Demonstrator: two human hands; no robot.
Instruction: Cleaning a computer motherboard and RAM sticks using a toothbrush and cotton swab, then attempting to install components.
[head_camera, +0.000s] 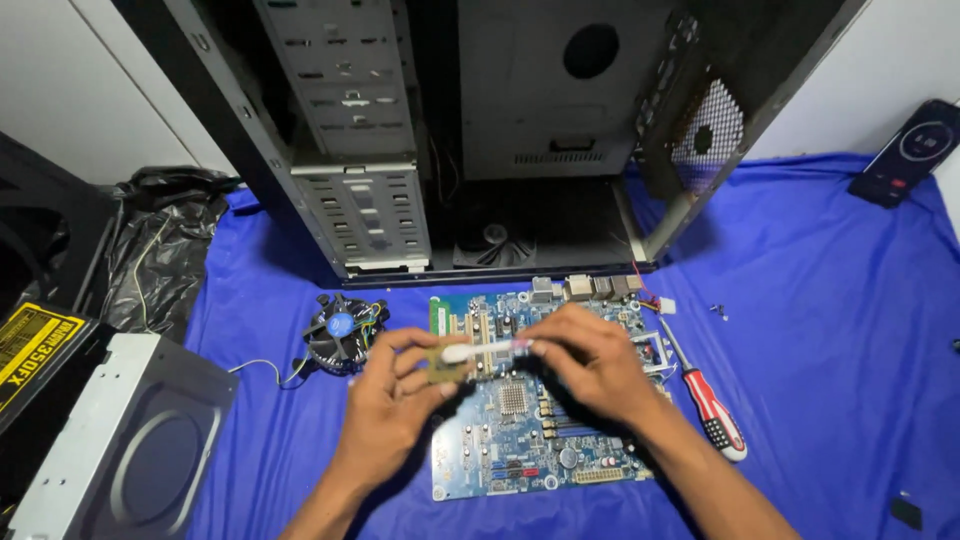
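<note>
Two hands meet above a blue rectangular motherboard that lies flat on a blue cloth spread over the surface. The left hand is closed around a small square green-and-tan processor chip, pinched between thumb and fingers and held just over the board's left half. The right hand is clamped on a thin white syringe-like tube, whose pale tip lies against the top of the chip; the two hands sit close together, almost touching at the fingertips. Just left of the board rests a round black cooler fan with a blue centre label, its thin wires trailing across the cloth. To the right of the board lies a screwdriver with a red, black and white handle, its shaft pointing up toward the board's corner. Behind the board stands an open black computer case with grey metal drive bays. A grey metal box sits at the lower left, and a black phone with a lit screen lies at the far right edge of the cloth.
</note>
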